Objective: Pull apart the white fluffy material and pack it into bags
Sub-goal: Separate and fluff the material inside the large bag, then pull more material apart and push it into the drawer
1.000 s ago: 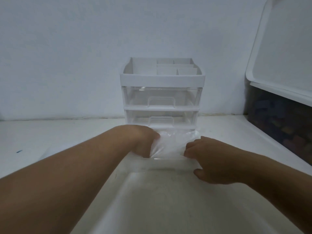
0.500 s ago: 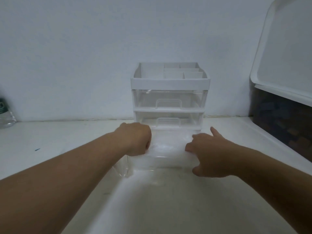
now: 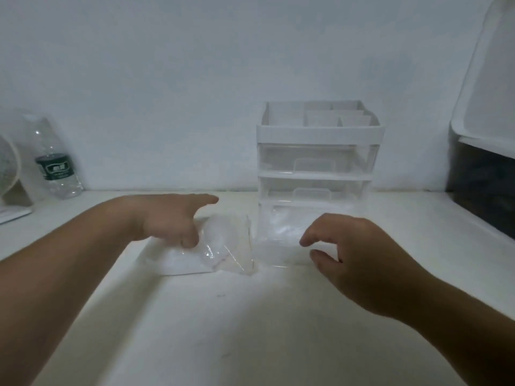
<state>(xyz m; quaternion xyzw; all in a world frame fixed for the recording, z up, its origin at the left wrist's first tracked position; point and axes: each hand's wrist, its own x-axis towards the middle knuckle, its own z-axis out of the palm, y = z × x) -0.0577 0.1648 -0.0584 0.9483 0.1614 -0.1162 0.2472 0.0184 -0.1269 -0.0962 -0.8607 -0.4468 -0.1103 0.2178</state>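
bag [image 3: 223, 246] of clear plastic lies on the white table [image 3: 250, 330], centre-left of the frame. its right edge is just beside the left wall of the clear bottom drawer [image 3: 276, 246], which stands out from the drawer unit [image 3: 317, 135] at centre right. white fluffy material [image 3: 178, 264] fills the lower left part of the bag. the upper right part of the bag is slack and transparent. pale contents also show inside the drawer, too blurred to identify.

left hand [image 3: 167, 218] is on top of the bag: index finger stretched toward the right, remaining fingers curled down and gripping the plastic. right hand [image 3: 354, 263] hangs above the table at the front right of the drawer, with fingers loosely bent and spread, holding nothing. contact with the drawer cannot be confirmed.

water bottle [image 3: 53, 162] with a green label stands at the wall, left of frame, beside a small fan [image 3: 8, 168] at the edge. dark bin [image 3: 485, 190] with a raised white lid [image 3: 490, 101] occupies the right edge.
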